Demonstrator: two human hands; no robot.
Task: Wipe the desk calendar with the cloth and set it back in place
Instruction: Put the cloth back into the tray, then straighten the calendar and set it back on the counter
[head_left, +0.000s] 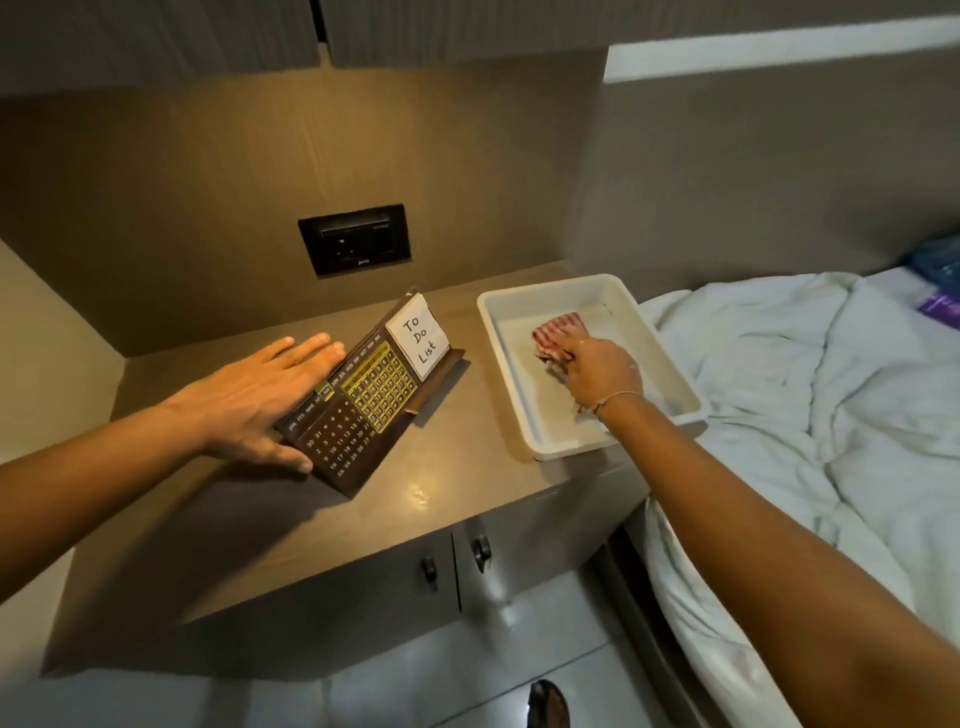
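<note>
A brown desk calendar with a white "To Do List" pad stands tilted on the brown cabinet top. My left hand lies flat against its back and left end, thumb at the lower front edge, fingers spread. A red-and-white striped cloth lies inside a white tray to the right of the calendar. My right hand is in the tray with its fingers closed on the near edge of the cloth.
A black wall socket sits behind the calendar. Below the top are two cabinet doors with dark handles. A bed with rumpled white bedding lies close on the right. Overhead cupboards hang above.
</note>
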